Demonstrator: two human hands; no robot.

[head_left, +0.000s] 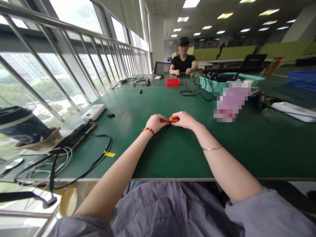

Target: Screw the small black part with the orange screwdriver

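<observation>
Both my hands rest together on the green table [172, 154], a little in front of me. My right hand [185, 120] is closed round the orange handle of a small screwdriver [174, 119]. The tool's dark tip points left into my left hand [156, 123], whose fingers are curled shut over something too small to make out. A red string bracelet circles my left wrist and a thin silver bangle my right forearm.
At the left lie a white power bank [93, 112], a phone [74, 138], black and white cables [81, 164] and a yellow tag [109, 153]. A red bin [172, 82], coiled cable [197, 89] and teal basket [209, 84] sit farther off. A person [183, 62] sits at the far end.
</observation>
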